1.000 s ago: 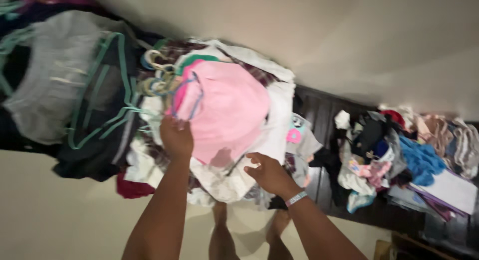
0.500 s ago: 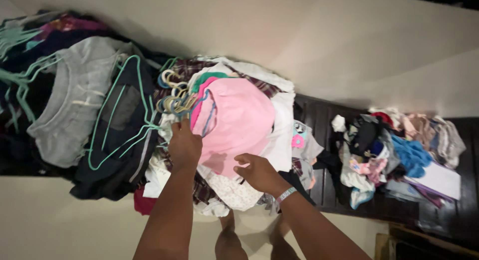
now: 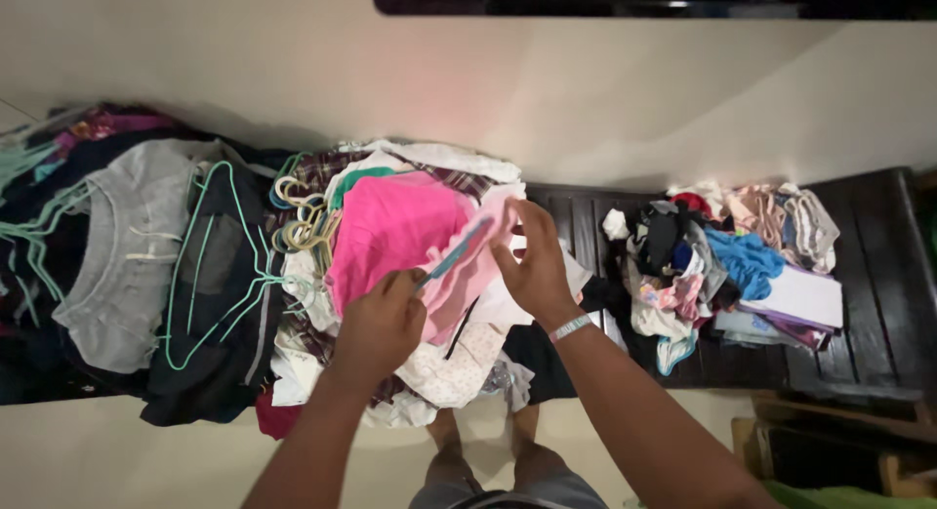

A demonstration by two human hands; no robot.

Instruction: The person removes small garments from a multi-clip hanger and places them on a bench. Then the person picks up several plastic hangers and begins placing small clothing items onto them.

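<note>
A pink garment (image 3: pixel 395 226) lies on top of a heap of clothes on hangers. My left hand (image 3: pixel 381 324) pinches one end of a blue hanger (image 3: pixel 454 250) that sits inside the garment's pale pink lower part. My right hand (image 3: pixel 532 265) holds the other side of that pale pink cloth, near the hanger's far end. Below the pink garment lie white and plaid pieces (image 3: pixel 449 358).
Cream hanger hooks (image 3: pixel 303 216) bunch left of the pink garment. Further left are a dark garment on a green hanger (image 3: pixel 215 265) and a grey sweatshirt (image 3: pixel 122 245). A dark wooden bench (image 3: pixel 859 294) at the right carries a loose pile of small clothes (image 3: pixel 722 260). My feet stand below.
Both hands have moved onto the pink garment's lower part. The left hand has taken the blue hanger's end and the right hand has risen to the cloth's far side. The view tilted down.
</note>
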